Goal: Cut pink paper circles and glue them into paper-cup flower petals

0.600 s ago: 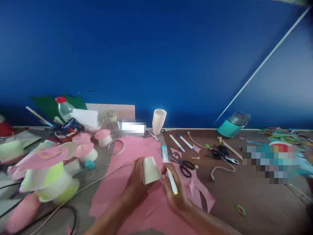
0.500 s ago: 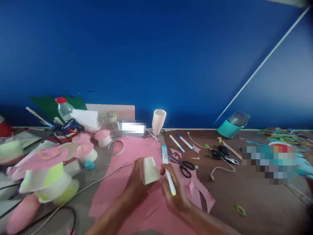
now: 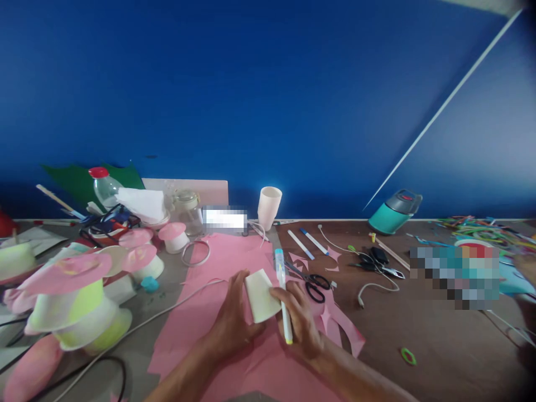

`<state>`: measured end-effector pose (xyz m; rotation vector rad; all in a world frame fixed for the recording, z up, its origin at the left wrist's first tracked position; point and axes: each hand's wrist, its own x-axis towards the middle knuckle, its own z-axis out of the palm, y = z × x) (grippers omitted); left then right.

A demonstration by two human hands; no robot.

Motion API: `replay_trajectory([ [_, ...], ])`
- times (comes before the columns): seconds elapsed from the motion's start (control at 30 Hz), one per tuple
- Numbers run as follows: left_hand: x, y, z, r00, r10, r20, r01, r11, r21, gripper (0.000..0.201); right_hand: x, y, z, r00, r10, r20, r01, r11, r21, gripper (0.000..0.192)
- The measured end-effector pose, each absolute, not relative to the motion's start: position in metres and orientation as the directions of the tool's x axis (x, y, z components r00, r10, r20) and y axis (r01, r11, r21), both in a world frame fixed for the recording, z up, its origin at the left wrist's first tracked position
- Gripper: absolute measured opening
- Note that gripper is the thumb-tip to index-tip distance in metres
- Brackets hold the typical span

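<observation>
My left hand [image 3: 234, 315] is closed round the left side of a small white paper cup [image 3: 262, 296], held tilted with its narrower end up. In my right hand [image 3: 304, 318] is a white marker [image 3: 286, 321] with a light blue cap and a yellow end, the cap pointing away from me. The thumb and fingertips of that hand touch the cup's right side. Beneath both hands lies a large pink paper sheet [image 3: 201, 329]. Black-handled scissors [image 3: 317, 286] rest just beyond my right hand, partly on pink paper scraps.
Two markers [image 3: 307, 243], a cable [image 3: 381, 287] and a teal flask [image 3: 391, 215] are to the right. A tall white cup [image 3: 269, 206] stands by the blue wall. Pink-topped cups [image 3: 173, 237], a jar [image 3: 188, 212] and a red-capped bottle [image 3: 104, 187] crowd the left.
The cup has tilted and come slightly right, toward my right hand. My right fingers have moved onto its side, and the marker has turned more upright. The view has shifted slightly.
</observation>
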<state>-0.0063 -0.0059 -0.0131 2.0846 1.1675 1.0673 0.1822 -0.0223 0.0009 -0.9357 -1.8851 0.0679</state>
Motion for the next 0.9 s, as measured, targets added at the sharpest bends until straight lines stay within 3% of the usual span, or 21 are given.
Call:
replay_trajectory([
  [0.1,-0.006,-0.007,-0.016,0.325,0.837,0.440,0.478,-0.547,0.688,0.093,0.183,-0.023,0.009,-0.285,0.563,0.776,0.646,0.711,-0.278,0.029],
  [0.2,-0.004,-0.006,-0.020,0.304,0.827,0.473,0.509,-0.560,0.653,0.091,0.181,-0.023,0.014,-0.366,0.519,0.772,0.666,0.726,-0.172,0.032],
  [0.33,-0.002,-0.004,-0.029,0.314,0.797,0.516,0.540,-0.597,0.592,0.082,0.180,-0.024,0.014,-0.445,0.483,0.754,0.610,0.780,-0.139,0.036],
  [0.43,-0.002,-0.002,-0.033,0.319,0.785,0.532,0.551,-0.610,0.570,0.080,0.180,-0.026,0.008,-0.376,0.504,0.778,0.492,0.820,-0.293,0.036],
  [0.6,-0.002,0.000,-0.031,0.265,0.845,0.464,0.576,-0.525,0.626,0.076,0.178,-0.027,-0.002,-0.026,0.791,0.611,0.248,0.597,-0.763,0.028],
  [0.7,-0.001,0.000,-0.027,0.259,0.853,0.453,0.577,-0.513,0.635,0.073,0.176,-0.026,-0.003,0.071,0.823,0.564,0.150,0.550,-0.822,0.025],
  [0.9,0.003,-0.002,-0.023,0.249,0.809,0.532,0.599,-0.560,0.572,0.070,0.178,-0.029,-0.002,0.006,0.833,0.554,0.174,0.544,-0.821,0.039],
])
